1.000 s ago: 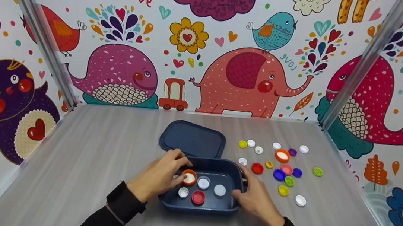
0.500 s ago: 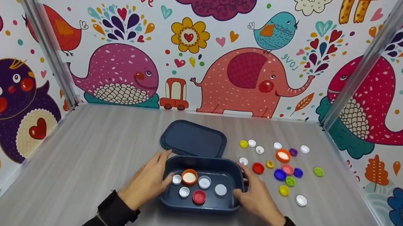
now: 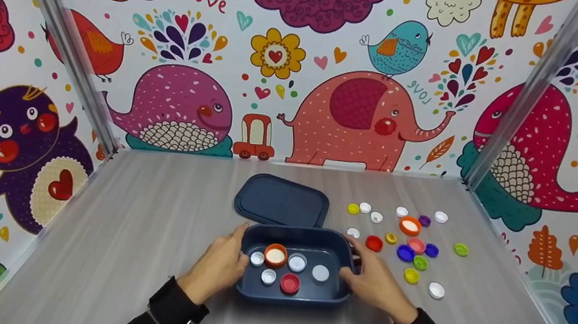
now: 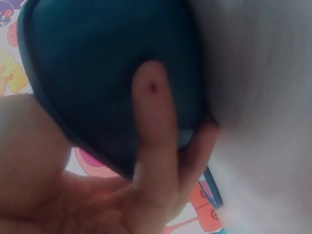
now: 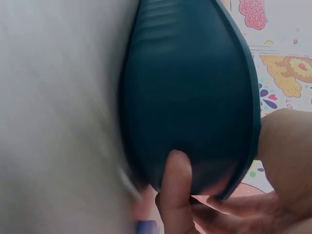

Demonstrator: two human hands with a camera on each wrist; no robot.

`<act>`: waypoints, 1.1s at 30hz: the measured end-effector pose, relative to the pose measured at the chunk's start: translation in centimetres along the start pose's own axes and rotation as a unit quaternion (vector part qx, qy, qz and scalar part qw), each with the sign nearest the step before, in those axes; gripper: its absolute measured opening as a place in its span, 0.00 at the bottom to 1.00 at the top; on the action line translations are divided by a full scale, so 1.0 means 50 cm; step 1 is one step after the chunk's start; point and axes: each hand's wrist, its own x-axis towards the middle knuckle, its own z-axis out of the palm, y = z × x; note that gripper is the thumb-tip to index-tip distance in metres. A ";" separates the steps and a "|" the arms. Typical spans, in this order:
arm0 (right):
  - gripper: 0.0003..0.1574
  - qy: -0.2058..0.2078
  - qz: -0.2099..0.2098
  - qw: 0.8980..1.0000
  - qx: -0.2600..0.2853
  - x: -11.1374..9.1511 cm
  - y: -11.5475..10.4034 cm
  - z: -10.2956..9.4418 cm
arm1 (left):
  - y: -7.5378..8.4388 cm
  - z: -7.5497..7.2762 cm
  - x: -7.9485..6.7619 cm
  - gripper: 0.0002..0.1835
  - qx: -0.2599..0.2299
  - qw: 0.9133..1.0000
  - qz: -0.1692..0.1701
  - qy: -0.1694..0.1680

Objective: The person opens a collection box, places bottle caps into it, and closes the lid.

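Note:
A dark blue plastic box [image 3: 301, 297] sits on the table between my hands. My left hand [image 3: 218, 262] grips its left end; in the left wrist view, fingers [image 4: 156, 107] press the outer wall. The right hand [image 3: 376, 278] holds the opposite end with its thumb at the rim, and a fingertip [image 5: 176, 168] lies against the outside wall in the right wrist view. Inside the box are several bottle caps: an orange cap with a white centre [image 3: 275, 255], a red cap [image 3: 289, 284], a pale flat cap [image 3: 320, 273] and white caps [image 3: 297, 262].
Behind the box lies its dark blue lid [image 3: 282, 200], flat on the table. Several loose caps in many colours spread to the right, among them a red cap [image 3: 374, 243], a blue cap [image 3: 405, 253] and a white cap [image 3: 436, 291]. Patterned walls [image 3: 273, 106] border the table.
My left hand has left the orange cap inside the box and moved out to grip the left end. A small white cap beside the orange one now shows. The right hand stays put.

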 end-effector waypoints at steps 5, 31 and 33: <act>0.34 0.005 0.006 1.000 -0.026 0.019 -0.004 -0.024 | 0.004 0.004 -0.002 0.37 0.000 1.000 -0.004 0.001; 0.39 0.058 0.073 0.968 -0.231 0.209 0.224 -0.354 | 0.001 0.006 -0.001 0.37 0.000 1.000 -0.015 -0.008; 0.42 0.029 0.095 0.968 -0.229 0.216 0.238 -0.370 | 0.002 0.005 -0.001 0.37 0.002 1.000 -0.015 -0.006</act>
